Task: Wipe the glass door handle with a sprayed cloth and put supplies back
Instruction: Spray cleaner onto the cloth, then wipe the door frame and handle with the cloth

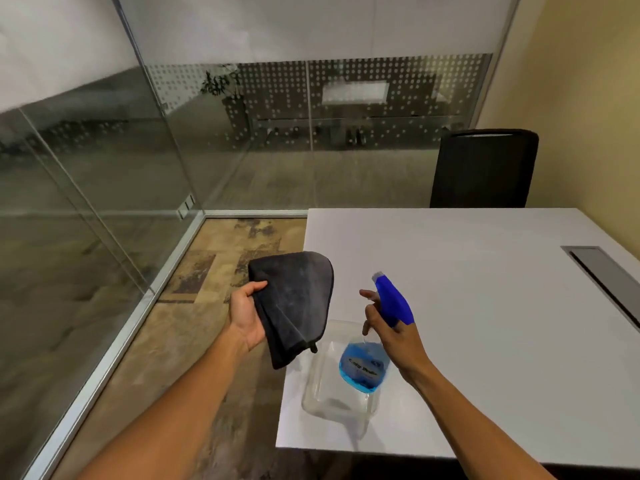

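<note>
My left hand (246, 315) holds a dark grey folded cloth (296, 303) up over the table's left edge, with the cloth face turned toward the bottle. My right hand (389, 332) grips the neck of a spray bottle (362, 367) with a blue trigger head (393, 299) and blue liquid in its clear body. The nozzle points left at the cloth, a short gap away. The bottle is held tilted above a clear plastic tray (320, 400) on the white table (485, 306). No door handle shows in this view.
Glass walls (104, 168) run along the left and back, with a metal floor track (114, 344). A black chair (485, 168) stands behind the table. A grey cable slot (604, 278) is set into the table at right. Patterned carpet lies between table and glass.
</note>
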Available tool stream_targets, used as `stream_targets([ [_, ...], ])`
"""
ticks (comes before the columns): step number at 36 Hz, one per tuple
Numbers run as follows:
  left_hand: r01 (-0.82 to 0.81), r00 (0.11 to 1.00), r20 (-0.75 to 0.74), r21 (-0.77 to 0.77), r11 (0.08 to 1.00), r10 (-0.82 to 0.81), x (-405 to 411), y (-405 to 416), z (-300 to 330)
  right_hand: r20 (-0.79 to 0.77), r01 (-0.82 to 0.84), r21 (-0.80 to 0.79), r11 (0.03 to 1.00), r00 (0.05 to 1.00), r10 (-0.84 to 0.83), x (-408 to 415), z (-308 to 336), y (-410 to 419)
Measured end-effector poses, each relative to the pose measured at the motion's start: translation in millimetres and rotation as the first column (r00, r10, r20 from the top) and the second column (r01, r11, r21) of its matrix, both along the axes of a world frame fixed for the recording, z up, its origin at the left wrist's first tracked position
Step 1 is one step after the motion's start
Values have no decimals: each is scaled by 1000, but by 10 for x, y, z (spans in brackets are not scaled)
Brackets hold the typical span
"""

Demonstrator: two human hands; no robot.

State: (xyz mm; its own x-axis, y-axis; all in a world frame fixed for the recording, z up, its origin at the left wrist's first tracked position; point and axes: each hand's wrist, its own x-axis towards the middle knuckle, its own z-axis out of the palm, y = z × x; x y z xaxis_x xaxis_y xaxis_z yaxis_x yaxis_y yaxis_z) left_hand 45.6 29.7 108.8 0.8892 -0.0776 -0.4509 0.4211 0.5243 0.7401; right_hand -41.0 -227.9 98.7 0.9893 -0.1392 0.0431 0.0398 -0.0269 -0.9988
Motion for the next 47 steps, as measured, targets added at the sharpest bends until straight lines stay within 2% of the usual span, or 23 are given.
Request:
stream_targets([
  [9,-101,994,33,19,995,101,-317,389,118,-133,-159,-75,984,980,149,147,-446,201],
  [17,-218,975,34,-19,976,219,-658,656,171,-170,-237,-104,966,961,217,45,-877,184],
  [26,-238,971,28,7,971,237,-970,772,296,-225,-292,-136,947,940,257,118,-1008,192],
  [30,-254,967,28,5,967,254,-1052,844,330,-215,-262,-178,948,951,223,94,-1067,201],
  [35,-289,957,34,1,957,289,-1152,984,351,-130,-241,-214,947,968,217,47,-1104,217],
  [40,-310,951,23,-14,951,310,-1269,1162,370,-126,-90,-199,976,990,65,-56,-1066,278],
  [43,-291,956,18,-18,957,291,-1354,1277,401,-148,122,-117,986,979,-138,-219,-989,316],
  [45,-276,961,22,-16,961,277,-1444,1411,421,-24,301,-70,951,952,-304,-423,-863,424],
  [47,-255,966,27,-22,967,256,-1511,1496,442,189,437,-31,899,886,-424,-614,-696,509],
])
